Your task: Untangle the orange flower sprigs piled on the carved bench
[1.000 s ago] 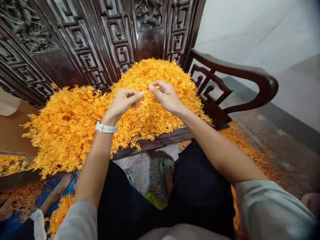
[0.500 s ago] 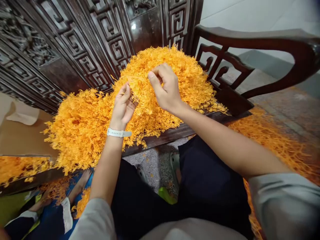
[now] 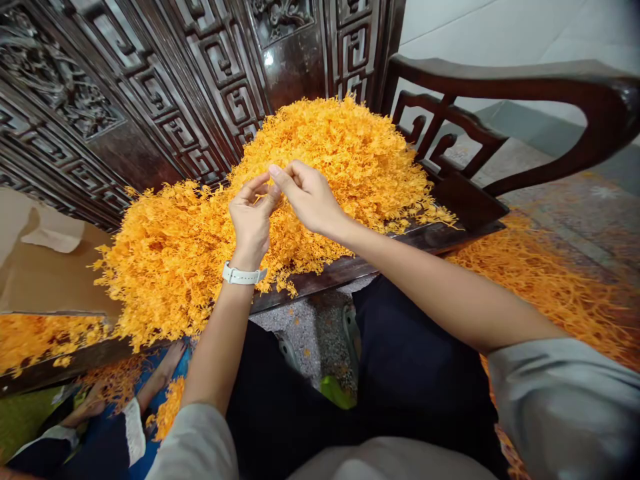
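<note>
A big heap of yellow-orange, branching plastic sprigs (image 3: 340, 147) lies on the dark wooden bench. In front of it my left hand (image 3: 253, 210), with a white band at the wrist, is closed in a pinch, fingertips up. An orange sprig showed in its fingers a moment ago; now the piece is hard to pick out against the heap. My right hand (image 3: 307, 197) is also pinched closed, its thumb and fingertips meeting those of my left hand. What lies between the right fingertips is hidden.
A carved dark wooden backrest (image 3: 210, 73) rises behind the heap, with a curved armrest (image 3: 520, 83) on the right. A cardboard box (image 3: 55, 273) stands at left. More orange pieces (image 3: 545, 280) cover the floor at right. Another person's legs (image 3: 163, 377) show at lower left.
My right hand has moved left and down to meet my left hand. My left hand has turned inward, and the sprig that hung from it no longer shows clearly.
</note>
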The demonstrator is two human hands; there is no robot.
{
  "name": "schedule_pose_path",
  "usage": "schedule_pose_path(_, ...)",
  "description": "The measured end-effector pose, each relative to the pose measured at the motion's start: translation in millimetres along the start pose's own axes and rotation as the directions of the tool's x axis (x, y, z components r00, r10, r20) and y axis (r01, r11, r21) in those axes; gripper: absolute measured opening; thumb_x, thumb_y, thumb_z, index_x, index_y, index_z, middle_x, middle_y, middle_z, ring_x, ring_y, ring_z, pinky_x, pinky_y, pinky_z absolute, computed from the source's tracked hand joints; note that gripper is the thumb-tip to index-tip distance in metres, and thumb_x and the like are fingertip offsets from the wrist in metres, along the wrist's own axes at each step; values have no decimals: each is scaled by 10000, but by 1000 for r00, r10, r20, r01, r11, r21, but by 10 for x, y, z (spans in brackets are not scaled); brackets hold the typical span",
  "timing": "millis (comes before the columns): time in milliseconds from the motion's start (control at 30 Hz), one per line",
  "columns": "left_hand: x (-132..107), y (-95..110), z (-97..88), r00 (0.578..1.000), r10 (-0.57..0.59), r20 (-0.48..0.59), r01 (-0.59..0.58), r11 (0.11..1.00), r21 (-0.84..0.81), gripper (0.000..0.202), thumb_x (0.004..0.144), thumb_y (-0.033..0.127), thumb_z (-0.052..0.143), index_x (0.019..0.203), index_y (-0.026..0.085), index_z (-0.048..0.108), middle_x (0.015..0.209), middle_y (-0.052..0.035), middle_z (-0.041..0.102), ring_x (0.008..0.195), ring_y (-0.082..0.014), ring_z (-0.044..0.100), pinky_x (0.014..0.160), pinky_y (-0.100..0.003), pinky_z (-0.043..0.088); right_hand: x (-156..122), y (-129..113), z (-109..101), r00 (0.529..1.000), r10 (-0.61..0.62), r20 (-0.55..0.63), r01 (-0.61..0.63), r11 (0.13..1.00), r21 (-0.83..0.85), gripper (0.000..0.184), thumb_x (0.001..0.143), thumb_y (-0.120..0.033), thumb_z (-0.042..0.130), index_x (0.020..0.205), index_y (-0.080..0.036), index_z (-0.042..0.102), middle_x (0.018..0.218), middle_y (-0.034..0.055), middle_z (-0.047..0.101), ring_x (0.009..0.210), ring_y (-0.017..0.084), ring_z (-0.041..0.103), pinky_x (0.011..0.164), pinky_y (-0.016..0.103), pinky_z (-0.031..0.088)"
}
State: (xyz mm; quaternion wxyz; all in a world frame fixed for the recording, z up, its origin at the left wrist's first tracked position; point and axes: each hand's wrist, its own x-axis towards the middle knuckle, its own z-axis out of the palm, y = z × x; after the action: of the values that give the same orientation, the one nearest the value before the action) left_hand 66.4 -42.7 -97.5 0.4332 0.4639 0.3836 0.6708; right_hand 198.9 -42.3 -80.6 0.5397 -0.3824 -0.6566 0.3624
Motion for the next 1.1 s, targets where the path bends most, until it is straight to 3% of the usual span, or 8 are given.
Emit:
schedule_pose_path(100, -68, -3, 72, 999, 22, -45, -21, 999, 28, 256, 749, 220, 947, 905, 216, 745, 877, -1, 717, 768, -95, 656, 742, -206, 556, -8, 2, 27, 999, 5, -33, -7, 999, -46, 520, 1040, -682, 501, 791, -230, 439, 704, -5, 465, 678, 151, 442, 653, 329, 351)
schedule_pose_path(233, -122, 26, 135, 993, -111, -27, 109, 992, -59, 207, 844, 257, 884, 902, 204, 693, 850, -3, 699, 766, -93, 660, 739, -203, 533, 43, 76, 53, 998, -13, -56, 13, 1000, -8, 533, 1036, -670, 521, 757, -236, 388, 691, -9, 427, 677, 155, 415, 645, 325, 361)
schedule_pose_path(367, -137, 89, 140, 954, -288, 76, 296, 947, -124, 226, 943, 395, 790, 911, 204, 674, 829, -18, 681, 729, -98, 636, 708, -216, 520, 153, 197, 18, 998, -19, -61, 22, 999, 46, 481, 1090, -479, 525, 717, -230, 350, 691, -12, 394, 685, 153, 393, 659, 316, 370)
schedule_pose_path(500, -147, 96, 118, 927, -354, 124, 371, 915, -160, 182, 907, 274, 821, 914, 194, 658, 788, 7, 650, 689, -88, 615, 731, -239, 534, 214, 288, -29, 999, 36, -25, -35, 999, 31, 437, 1094, -303, 528, 703, -223, 350, 688, -20, 386, 675, 145, 374, 658, 319, 331)
schedule_pose_path(633, -179, 46, 148, 956, -289, 61, 294, 950, -104, 213, 854, 159, 833, 890, 189, 626, 781, 23, 646, 715, -88, 627, 748, -243, 540, 186, 284, -46, 997, 81, -13, -81, 997, -8, 487, 1102, -406, 518, 681, -221, 357, 672, -17, 400, 659, 139, 384, 641, 328, 295)
schedule_pose_path(800, -227, 42, 209, 973, -228, 14, 228, 965, -126, 192, 867, 127, 795, 886, 197, 617, 799, 27, 634, 710, -88, 638, 741, -245, 535, 130, 195, -47, 996, -35, -81, 27, 995, -96, 547, 1062, -548, 563, 667, -218, 375, 636, -21, 398, 635, 134, 363, 627, 333, 285)
schedule_pose_path(933, -225, 116, 225, 945, -304, 125, 326, 916, -233, 195, 958, 186, 717, 812, 192, 587, 698, 30, 542, 610, -77, 553, 612, -212, 458, 130, 166, -11, 997, 72, 28, -75, 988, 132, 558, 1054, -603, 542, 670, -222, 406, 612, -15, 451, 581, 120, 415, 556, 294, 350)
schedule_pose_path(1100, -208, 197, 252, 921, -375, 110, 389, 904, -177, 344, 1029, 345, 680, 750, 201, 542, 599, 49, 407, 501, -71, 418, 510, -206, 385, 128, 115, 24, 959, 192, 207, -253, 909, 330, 526, 1042, -640, 543, 735, -216, 503, 590, 0, 584, 511, 106, 526, 476, 242, 433)
